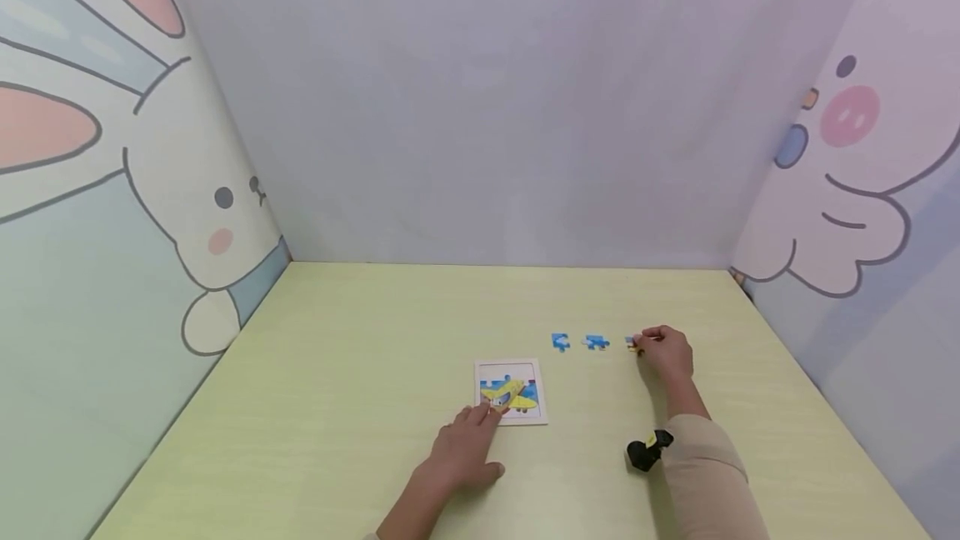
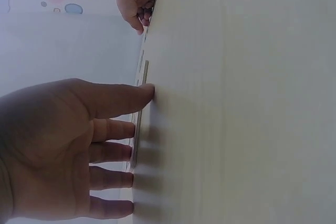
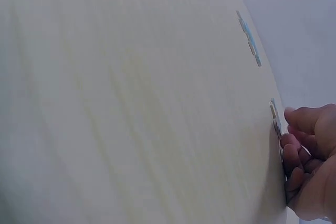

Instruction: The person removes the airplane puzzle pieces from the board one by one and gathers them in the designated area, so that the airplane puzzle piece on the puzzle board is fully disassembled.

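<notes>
My left hand lies with straight, spread fingers at the lower left of a small white-framed jigsaw puzzle. Its fingertips overlap the frame's corner; the thumb points right, over the table. A yellow airplane on blue shows inside the frame, with a pale strip along the top. Further right, my right hand has its fingers curled at a puzzle piece, gripping its right side. The right wrist view has this piece lying flat beside the fingertips, partly hidden by them.
Two blue puzzle pieces, one on the left and one in the middle, lie in a row left of the right hand. A black device sits at the right sleeve. Pale walls with cartoon animals enclose the yellowish table.
</notes>
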Demonstrator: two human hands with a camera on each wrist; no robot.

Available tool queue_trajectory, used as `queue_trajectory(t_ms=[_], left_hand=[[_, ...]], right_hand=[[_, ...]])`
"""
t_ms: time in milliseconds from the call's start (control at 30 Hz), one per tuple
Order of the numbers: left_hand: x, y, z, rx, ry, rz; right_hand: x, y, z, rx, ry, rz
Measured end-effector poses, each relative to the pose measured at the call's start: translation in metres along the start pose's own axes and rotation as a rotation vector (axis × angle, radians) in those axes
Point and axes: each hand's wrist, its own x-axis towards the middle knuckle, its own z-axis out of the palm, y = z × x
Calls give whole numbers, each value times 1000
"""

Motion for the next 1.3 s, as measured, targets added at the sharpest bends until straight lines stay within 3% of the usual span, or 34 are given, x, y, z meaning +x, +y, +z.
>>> queue_trajectory(t_ms=[433,800,1033,1300], left_hand=[[-2,0,-4,6,11,0],[-2,-1,-1,16,5,6],[-4,1,-6,-4,13,4],[-2,2,-4,-8,12,3]], right_hand=[[-20,3,-8,156,-129,-84],[-44,-19,2,129,-174,-177],[-59,-31,7,199,-182,-213],[-74,-31,24,259,-238,-194]])
